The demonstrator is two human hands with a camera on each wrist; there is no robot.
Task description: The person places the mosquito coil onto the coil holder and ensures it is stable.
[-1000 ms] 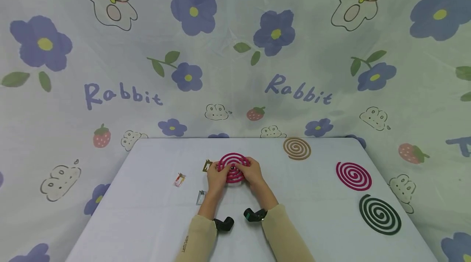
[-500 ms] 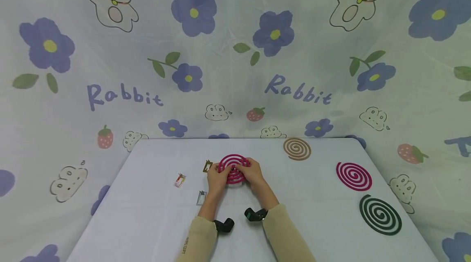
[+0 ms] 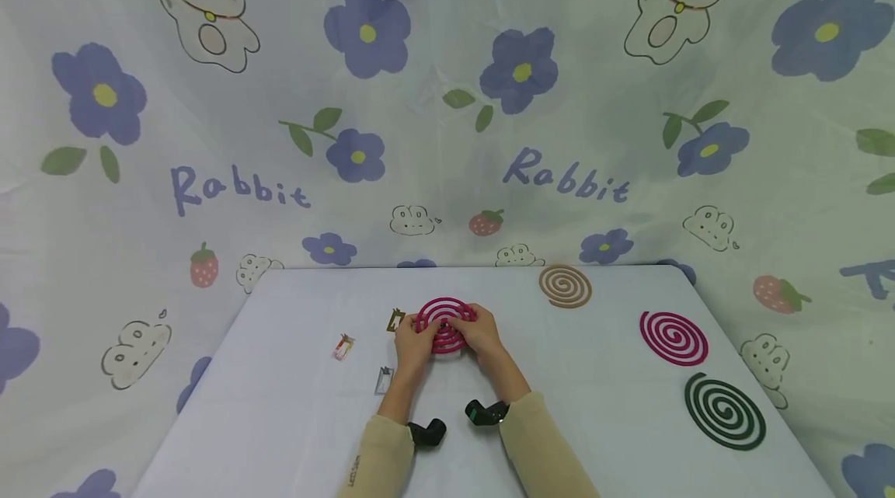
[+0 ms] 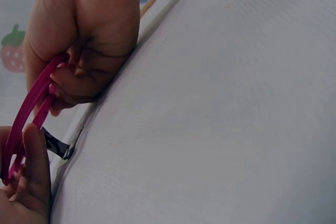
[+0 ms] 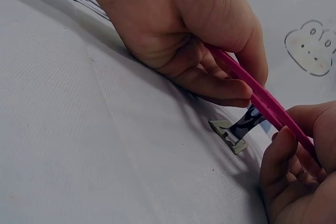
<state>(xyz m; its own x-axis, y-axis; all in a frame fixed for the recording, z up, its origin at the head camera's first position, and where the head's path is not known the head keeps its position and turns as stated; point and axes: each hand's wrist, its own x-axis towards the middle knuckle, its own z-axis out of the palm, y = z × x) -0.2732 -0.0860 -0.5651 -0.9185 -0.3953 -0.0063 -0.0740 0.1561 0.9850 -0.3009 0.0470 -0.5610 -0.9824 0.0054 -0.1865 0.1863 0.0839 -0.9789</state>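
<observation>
Both hands hold a pink mosquito coil (image 3: 444,304) above the table, near its middle. My left hand (image 3: 414,343) grips the coil's left side and my right hand (image 3: 482,331) its right side. Both thumbs press at the coil's centre; the other fingers are mostly behind it. From beneath the coil, a dark patterned metal strip (image 4: 56,144) sticks out in the left wrist view. The right wrist view has the coil (image 5: 262,98) edge-on, with the left hand (image 5: 184,35) above and the right hand (image 5: 299,182) below. A gold metal coil stand (image 3: 395,320) lies beside the left hand.
On the white table (image 3: 280,436), a silver stand (image 3: 384,381) and a red-and-yellow stand (image 3: 343,346) lie to the left. A tan coil (image 3: 565,286), another pink coil (image 3: 674,338) and a dark green coil (image 3: 725,411) lie to the right. A printed curtain (image 3: 447,117) hangs behind.
The whole head view has shifted slightly, so everything sits a little lower in it. Both hands keep their hold on the coil with hardly any movement.
</observation>
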